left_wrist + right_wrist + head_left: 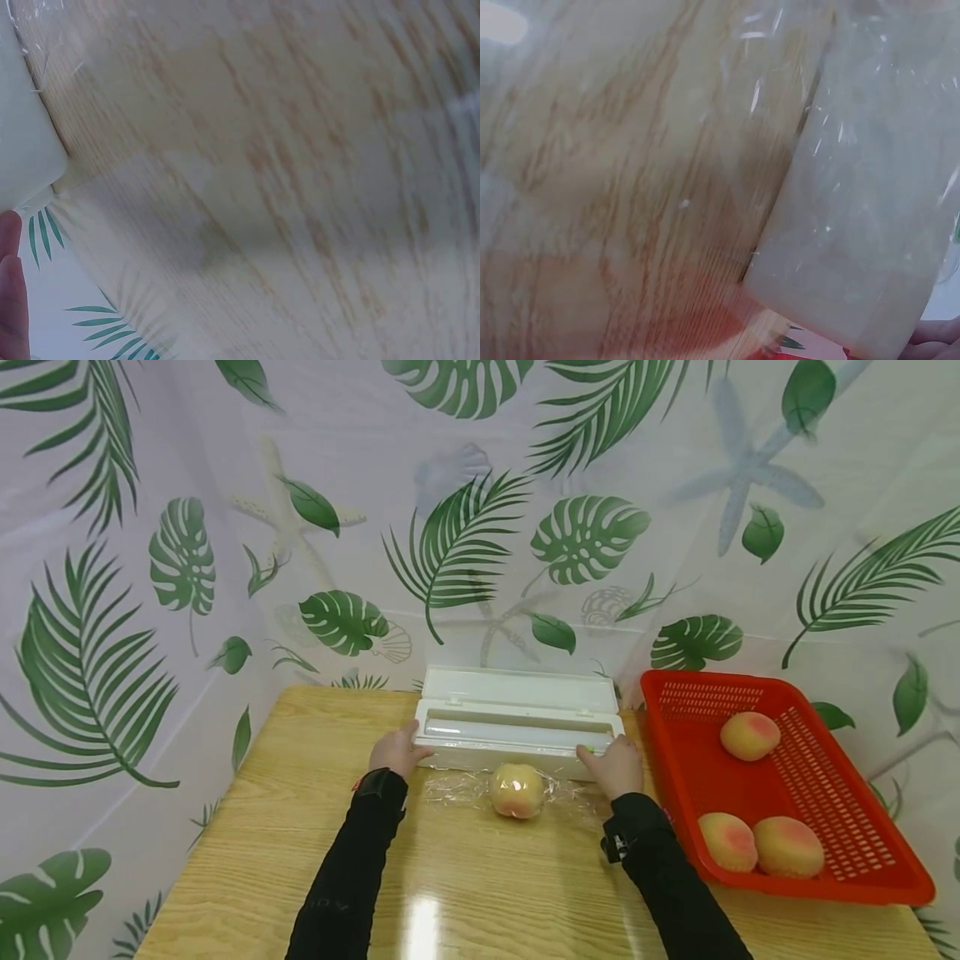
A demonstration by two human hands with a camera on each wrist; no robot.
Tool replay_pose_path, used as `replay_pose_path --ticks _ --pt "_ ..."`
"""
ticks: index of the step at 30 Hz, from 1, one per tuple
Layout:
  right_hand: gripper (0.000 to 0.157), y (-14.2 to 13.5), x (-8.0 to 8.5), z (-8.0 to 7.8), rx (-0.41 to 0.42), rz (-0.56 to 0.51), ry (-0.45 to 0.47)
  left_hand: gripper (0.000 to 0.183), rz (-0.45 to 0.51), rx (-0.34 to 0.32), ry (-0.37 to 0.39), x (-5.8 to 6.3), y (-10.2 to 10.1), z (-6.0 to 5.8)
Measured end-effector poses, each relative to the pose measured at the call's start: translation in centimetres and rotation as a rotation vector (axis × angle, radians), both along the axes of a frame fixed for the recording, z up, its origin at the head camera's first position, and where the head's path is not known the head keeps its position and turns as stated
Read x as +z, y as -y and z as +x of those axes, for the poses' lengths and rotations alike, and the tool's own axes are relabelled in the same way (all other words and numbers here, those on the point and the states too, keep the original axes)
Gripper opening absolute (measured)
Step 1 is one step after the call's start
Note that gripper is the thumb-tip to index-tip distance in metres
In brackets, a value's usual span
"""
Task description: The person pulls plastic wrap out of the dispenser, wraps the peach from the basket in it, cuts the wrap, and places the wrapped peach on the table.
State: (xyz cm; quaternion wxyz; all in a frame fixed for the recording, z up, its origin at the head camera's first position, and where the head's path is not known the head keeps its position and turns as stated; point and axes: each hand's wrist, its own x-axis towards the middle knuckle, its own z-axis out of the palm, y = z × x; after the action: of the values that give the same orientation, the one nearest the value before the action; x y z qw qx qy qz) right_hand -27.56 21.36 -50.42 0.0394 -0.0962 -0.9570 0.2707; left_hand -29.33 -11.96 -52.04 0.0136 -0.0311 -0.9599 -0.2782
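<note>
A white cling film dispenser [480, 760] lies lengthwise at the back of the table, its lid [517, 691] raised and a roll of film [517, 732] inside. My left hand [393, 753] grips its left end, thumb along the front. At the opposite end my right hand [617, 768] holds the box, thumb beside a small green piece [590, 749] on the front edge. Clear film [457, 787] stretches from the front onto the table. A peach [517, 793] sits in front of the dispenser with film over it. The right wrist view shows wrinkled film over the dispenser's front [847, 210].
A red plastic basket [750, 887] with three peaches stands to the right, near my right forearm. Behind the wooden table [315, 735] hangs a leaf-patterned cloth [480, 568], which also runs along the left side.
</note>
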Motion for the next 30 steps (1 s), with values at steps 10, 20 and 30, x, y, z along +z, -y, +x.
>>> replay_pose_path --ticks 10,20,30 --pt "0.052 -0.7 -0.3 -0.1 0.002 -0.022 -0.029 0.061 0.013 0.001 0.015 -0.1 0.1 0.0" --pt "0.047 -1.1 -0.3 -0.3 0.012 0.009 0.007 0.061 0.025 0.005 0.021 0.2 -0.1 0.1" --pt "0.040 -1.2 -0.3 -0.4 0.036 0.083 0.006 0.060 0.036 0.011 0.017 0.2 -0.1 0.1"
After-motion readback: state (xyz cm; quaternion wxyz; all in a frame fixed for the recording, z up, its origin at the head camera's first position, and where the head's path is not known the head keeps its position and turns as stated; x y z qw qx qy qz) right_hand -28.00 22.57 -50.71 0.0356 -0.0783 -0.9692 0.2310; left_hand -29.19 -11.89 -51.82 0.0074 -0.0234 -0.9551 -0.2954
